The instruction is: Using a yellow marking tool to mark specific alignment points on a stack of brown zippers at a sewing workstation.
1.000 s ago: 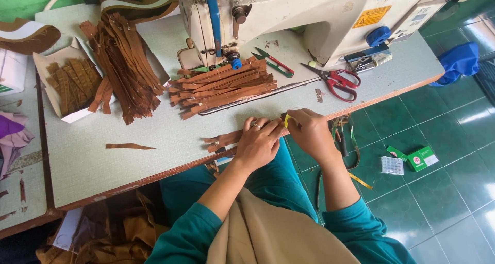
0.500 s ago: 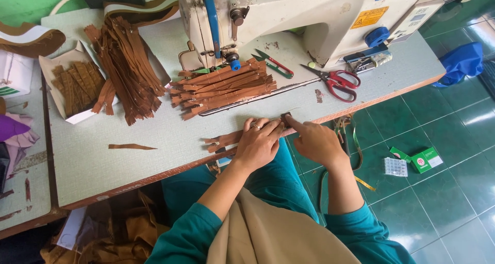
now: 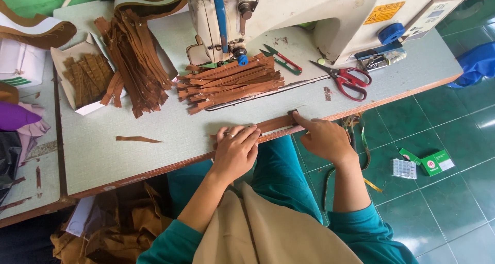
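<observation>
A brown zipper strip (image 3: 276, 123) lies along the front edge of the grey table (image 3: 154, 125). My left hand (image 3: 236, 151) rests flat on its left end. My right hand (image 3: 324, 139) pinches its right end with the fingertips. Beyond them a pile of brown zippers (image 3: 229, 82) lies in front of the white sewing machine (image 3: 309, 11).
Red-handled scissors (image 3: 348, 80) and small red-and-green snips (image 3: 281, 59) lie near the machine. A bigger heap of brown zippers (image 3: 135, 53) and a white box of short pieces (image 3: 85, 78) sit at the left. One loose strip (image 3: 137, 139) lies alone. Small boxes (image 3: 428, 163) sit on the green floor.
My hands have spread apart along the table edge. The right hand slid to the right, drawing the brown strip out straight, while the left hand stayed pressing its left end.
</observation>
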